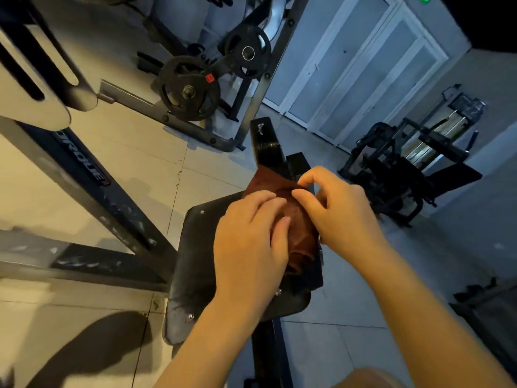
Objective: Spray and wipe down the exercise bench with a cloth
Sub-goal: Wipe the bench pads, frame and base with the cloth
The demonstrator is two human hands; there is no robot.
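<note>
Floor [117,163]: pale tiles.
Frame lettering [81,158], left: blurred, partly "ORQUE".
Counter [195,247]: black pad, centre.
Left hand [249,236]: flat, pressing brown cloth [296,219].
Right hand [335,205]: pinching cloth.

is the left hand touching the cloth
Touching. The head view shows the left hand lying flat on the brown cloth on the bench pad, fingers on the fabric with no gap.

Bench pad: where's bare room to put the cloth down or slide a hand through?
Bare pad lies left of the left hand, out to its left edge and worn near corner. The middle is crowded: both hands work the brown cloth, the right hand pinching it. Little pad shows right of the cloth.
</note>
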